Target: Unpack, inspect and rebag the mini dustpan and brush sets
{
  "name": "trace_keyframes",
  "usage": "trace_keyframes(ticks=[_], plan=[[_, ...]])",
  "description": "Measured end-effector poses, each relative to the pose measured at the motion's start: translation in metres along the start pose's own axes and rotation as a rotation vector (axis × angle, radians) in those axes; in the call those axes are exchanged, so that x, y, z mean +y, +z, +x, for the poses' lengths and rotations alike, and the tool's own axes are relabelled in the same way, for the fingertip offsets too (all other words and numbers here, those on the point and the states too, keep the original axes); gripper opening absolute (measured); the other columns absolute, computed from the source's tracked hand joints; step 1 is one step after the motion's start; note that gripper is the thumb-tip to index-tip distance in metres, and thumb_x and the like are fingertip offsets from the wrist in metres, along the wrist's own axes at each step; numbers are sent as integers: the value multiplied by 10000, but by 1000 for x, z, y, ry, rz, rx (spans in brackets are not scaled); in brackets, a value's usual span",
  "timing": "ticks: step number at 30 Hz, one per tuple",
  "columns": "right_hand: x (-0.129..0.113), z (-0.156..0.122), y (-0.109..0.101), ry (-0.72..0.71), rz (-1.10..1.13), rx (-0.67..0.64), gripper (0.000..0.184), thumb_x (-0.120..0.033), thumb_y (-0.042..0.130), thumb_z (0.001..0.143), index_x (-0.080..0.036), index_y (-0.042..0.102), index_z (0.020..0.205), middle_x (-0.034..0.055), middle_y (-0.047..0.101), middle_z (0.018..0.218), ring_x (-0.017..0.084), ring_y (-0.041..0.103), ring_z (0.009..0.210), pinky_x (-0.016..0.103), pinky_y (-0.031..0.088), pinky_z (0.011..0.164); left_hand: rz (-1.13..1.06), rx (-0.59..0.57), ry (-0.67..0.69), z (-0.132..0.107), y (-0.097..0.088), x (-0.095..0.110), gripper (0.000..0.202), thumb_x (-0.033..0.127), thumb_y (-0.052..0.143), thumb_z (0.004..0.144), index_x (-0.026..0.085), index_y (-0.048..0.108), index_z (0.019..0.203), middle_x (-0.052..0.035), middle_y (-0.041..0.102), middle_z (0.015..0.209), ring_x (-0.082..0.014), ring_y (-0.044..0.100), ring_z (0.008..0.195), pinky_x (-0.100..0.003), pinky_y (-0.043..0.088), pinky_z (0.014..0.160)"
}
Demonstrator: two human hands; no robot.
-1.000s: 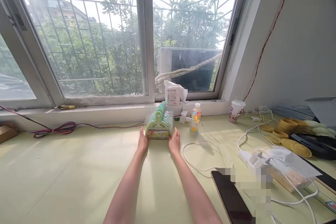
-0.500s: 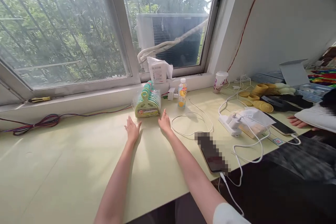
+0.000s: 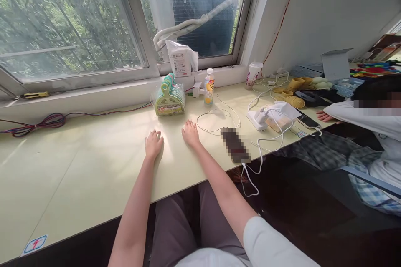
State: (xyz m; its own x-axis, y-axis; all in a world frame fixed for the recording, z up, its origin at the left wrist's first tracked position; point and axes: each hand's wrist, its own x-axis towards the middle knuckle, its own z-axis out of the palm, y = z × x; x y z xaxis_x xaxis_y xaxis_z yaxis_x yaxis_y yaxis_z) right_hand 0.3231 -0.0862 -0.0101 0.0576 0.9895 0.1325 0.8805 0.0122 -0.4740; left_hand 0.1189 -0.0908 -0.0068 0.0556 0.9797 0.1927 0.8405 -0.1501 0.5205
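Note:
My left hand (image 3: 153,144) rests on the pale yellow-green table (image 3: 103,162), fingers apart and slightly bent, holding nothing. To its right, my right hand (image 3: 190,134) lies palm down with its fingers stretched out, also holding nothing. Just beyond both hands stands a row of clear-wrapped, loop-handled plastic items (image 3: 169,101), green in front and teal behind, looking like small dustpan-and-brush sets. Neither hand touches them. A drink bottle (image 3: 209,87) is upright to the right of the row, past a looped white cable (image 3: 216,110).
A phone (image 3: 234,145) on a cable lies right of my right hand. Farther right are a power strip (image 3: 257,120), a tissue pack (image 3: 280,117), a paper cup (image 3: 253,76) and a co-worker's arm (image 3: 340,110). Coiled wire (image 3: 40,125) lies left; a utility knife (image 3: 35,95) rests on the sill.
Both hands have drawn back from beside the wrapped row toward me and now rest on the table. The view has tilted down, showing my lap.

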Motion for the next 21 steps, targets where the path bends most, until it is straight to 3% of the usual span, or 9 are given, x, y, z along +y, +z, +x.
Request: trace_keyframes(ticks=[5, 9, 16, 21], plan=[[2, -6, -1, -2, 52, -2, 574, -269, 338, 971, -19, 304, 1487, 173, 225, 1599, 245, 148, 1500, 419, 47, 1211, -14, 3, 8, -3, -3, 2, 408, 324, 416, 920, 191, 564, 1276, -124, 389, 1533, -297, 255, 1461, -531, 143, 1185], [1, 1, -5, 64, 225, 78, 627, -226, 421, 919, -65, 256, 1503, 159, 346, 1553, 235, 248, 1468, 394, 90, 1207, -16, 8, 8, -2, -3, 3, 392, 343, 423, 923, 201, 586, 1251, -124, 410, 1517, -304, 279, 1448, -531, 159, 1179], [-18, 67, -30, 282, 495, 290, 678, -274, 578, 864, -127, 260, 1445, 179, 401, 1491, 254, 374, 1381, 337, 337, 1084, -19, 25, 28, 0, -4, -2, 387, 357, 421, 924, 215, 615, 1227, -109, 455, 1484, -291, 336, 1417, -492, 200, 1172], [-28, 103, -35, 274, 425, 266, 468, -262, 577, 878, -216, 371, 1295, 146, 505, 1375, 252, 509, 1251, 417, 375, 1010, -11, 26, 48, 3, -5, -6, 403, 381, 427, 914, 214, 630, 1219, -117, 479, 1456, -295, 391, 1374, -471, 229, 1158]])
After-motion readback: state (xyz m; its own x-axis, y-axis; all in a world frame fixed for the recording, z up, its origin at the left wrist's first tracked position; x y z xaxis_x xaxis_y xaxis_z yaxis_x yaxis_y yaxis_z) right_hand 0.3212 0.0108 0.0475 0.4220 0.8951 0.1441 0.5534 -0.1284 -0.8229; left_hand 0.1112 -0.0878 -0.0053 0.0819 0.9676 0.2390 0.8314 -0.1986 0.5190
